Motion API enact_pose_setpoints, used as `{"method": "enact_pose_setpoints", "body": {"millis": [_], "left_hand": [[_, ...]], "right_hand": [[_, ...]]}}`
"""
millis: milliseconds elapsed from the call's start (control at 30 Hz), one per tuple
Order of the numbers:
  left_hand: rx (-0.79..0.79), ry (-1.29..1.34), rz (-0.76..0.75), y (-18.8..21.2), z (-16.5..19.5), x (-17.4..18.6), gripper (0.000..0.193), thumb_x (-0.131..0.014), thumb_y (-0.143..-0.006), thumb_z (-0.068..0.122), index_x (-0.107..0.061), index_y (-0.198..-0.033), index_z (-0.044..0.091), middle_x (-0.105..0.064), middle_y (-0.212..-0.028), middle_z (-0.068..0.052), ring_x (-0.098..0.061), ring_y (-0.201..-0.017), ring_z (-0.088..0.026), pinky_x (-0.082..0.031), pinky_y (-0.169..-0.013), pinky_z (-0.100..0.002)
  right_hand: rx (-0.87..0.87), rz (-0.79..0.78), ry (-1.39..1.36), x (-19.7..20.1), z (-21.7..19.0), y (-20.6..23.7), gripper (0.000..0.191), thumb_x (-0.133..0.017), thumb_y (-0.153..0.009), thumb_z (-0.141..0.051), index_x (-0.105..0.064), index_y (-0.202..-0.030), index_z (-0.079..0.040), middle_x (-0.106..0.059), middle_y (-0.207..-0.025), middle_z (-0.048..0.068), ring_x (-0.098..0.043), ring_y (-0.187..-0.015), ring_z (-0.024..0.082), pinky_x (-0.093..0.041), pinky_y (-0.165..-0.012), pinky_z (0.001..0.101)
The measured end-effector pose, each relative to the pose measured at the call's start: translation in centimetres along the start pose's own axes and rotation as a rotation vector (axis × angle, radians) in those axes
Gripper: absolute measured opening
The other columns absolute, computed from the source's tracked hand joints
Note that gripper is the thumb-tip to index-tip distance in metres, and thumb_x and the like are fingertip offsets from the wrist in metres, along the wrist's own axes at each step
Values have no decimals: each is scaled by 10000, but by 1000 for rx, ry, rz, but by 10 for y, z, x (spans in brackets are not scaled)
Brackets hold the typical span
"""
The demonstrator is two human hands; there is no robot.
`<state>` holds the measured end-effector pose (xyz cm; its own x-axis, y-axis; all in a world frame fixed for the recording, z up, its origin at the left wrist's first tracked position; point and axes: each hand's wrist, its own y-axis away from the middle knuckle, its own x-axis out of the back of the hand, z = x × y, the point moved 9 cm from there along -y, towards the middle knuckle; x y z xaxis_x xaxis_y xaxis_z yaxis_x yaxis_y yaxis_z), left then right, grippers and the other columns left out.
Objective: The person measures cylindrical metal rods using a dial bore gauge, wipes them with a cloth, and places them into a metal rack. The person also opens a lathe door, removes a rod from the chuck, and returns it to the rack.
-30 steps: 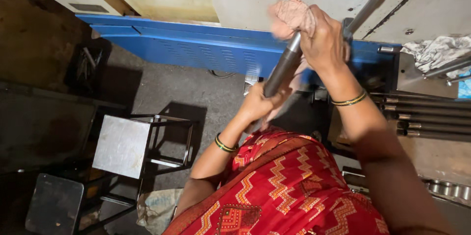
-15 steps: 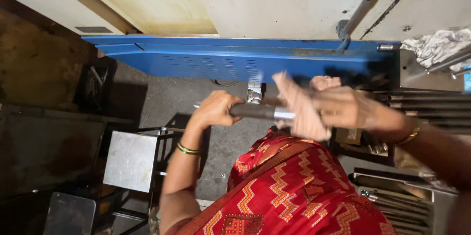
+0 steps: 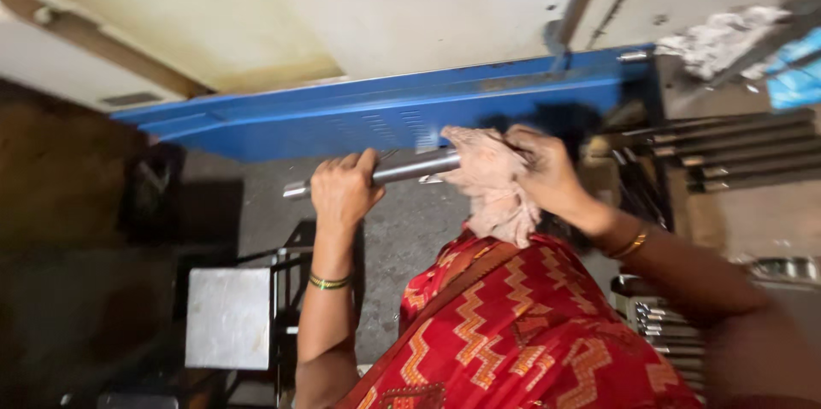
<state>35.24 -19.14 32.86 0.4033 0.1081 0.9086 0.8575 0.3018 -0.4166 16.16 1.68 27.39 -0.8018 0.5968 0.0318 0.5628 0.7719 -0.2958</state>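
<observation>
Left hand (image 3: 344, 189) grips rod (image 3: 402, 171) — right hand (image 3: 543, 171) clutches rag (image 3: 492, 182).

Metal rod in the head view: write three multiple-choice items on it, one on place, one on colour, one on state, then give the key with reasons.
1. Where does the left hand grip the metal rod?
A. Near its free end, left of the cloth
B. Under the cloth
C. It does not touch it

2. What colour is the long panel behind the rod?
A. Green
B. Blue
C. Black

3. How does the rod lie?
A. Upright
B. Flat on the floor
C. Held in the air, close to level

Key: 1 A, the left hand wraps the bare rod near its left end, apart from the pale cloth. 2 B, the panel is plainly blue. 3 C, both hands hold the rod up, the right hand pressing the cloth round it, with the grey floor well below.
</observation>
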Motion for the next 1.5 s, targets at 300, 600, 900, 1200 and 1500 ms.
{"method": "enact_pose_setpoints", "body": {"millis": [300,600,900,1200,1500], "left_hand": [[138,228,-128,-6,31,-68,344,-818,-660,203,-778,-998,154,-703,-703,-177,-682,-648,-389,-549,-651,-480],[302,898,-218,-29,96,-158,261,-851,-829,250,-725,-808,22,-566,-552,-43,-510,-513,-118,-435,-520,-310],[297,1264,-178,-87,202,-216,400,-838,-889,241,-553,-668,68,-488,-596,71,-405,-538,-41,-318,-487,-259],[99,1491,-165,-145,328,-275,211,-788,-903,201,-706,-981,23,-715,-851,18,-649,-780,-74,-546,-719,-256],[-37,1068,-26,-233,299,-164,490,-810,-867,198,-548,-1265,83,-510,-1352,-163,-464,-1322,-340,-409,-1133,-476]], "right_hand": [[-149,312,-126,86,-20,38,248,-708,-890,64,-685,-1135,36,-675,-1057,75,-640,-942,120,-555,-822,257],[-156,1127,584,354,-51,218,331,-723,-1005,-53,-649,-1309,53,-691,-1193,214,-680,-1076,246,-546,-948,360],[-1003,670,1121,397,111,253,330,-648,-1054,-310,-691,-1300,-95,-693,-1226,259,-655,-1140,454,-516,-1002,505],[37,205,596,253,-26,18,783,-808,-857,-215,-433,-1506,14,-482,-1541,252,-477,-1419,366,-407,-1160,472],[196,103,641,259,-62,-78,371,-769,-955,-160,-572,-1237,-20,-734,-1078,114,-739,-895,256,-601,-787,345]]}}
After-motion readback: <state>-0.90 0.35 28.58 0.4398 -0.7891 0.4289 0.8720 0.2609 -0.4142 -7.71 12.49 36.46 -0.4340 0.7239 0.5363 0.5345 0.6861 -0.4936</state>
